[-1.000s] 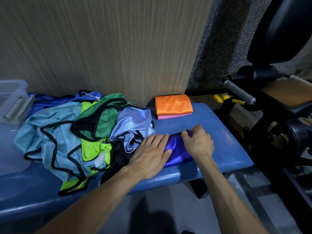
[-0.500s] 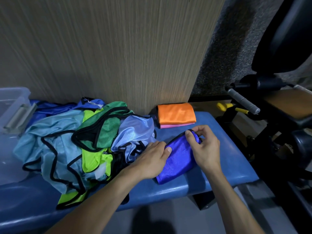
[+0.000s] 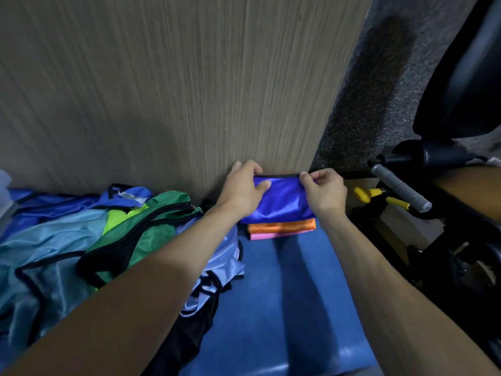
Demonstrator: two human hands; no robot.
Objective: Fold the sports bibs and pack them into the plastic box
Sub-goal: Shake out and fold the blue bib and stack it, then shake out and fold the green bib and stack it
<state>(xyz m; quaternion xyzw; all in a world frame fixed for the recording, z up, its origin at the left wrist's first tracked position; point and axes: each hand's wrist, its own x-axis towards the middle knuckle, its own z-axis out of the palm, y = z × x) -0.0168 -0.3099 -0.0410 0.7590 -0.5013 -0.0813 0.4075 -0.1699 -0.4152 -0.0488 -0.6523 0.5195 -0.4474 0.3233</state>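
Note:
A folded royal-blue bib (image 3: 282, 202) lies on top of the folded orange bib (image 3: 282, 227) and a pink one (image 3: 268, 236) beneath it, at the back of the blue bench against the wooden wall. My left hand (image 3: 242, 189) pinches the blue bib's far left corner. Its far right corner is pinched by my right hand (image 3: 324, 192). A loose heap of unfolded bibs, green (image 3: 151, 229), light blue (image 3: 51, 256) and lilac (image 3: 217, 267), lies to the left. Only a sliver of the plastic box (image 3: 4, 196) shows at the left edge.
The blue padded bench (image 3: 284, 308) has a bare stretch in front of the folded stack. Black gym equipment with a grey handle (image 3: 398, 187) and yellow knobs (image 3: 366, 192) stands close on the right. The wooden panel wall (image 3: 162, 90) rises right behind the bench.
Both hands lifted the folded royal-blue bib from the bench's front and carried it back onto the orange and pink stack. The camera moved closer and looks further right.

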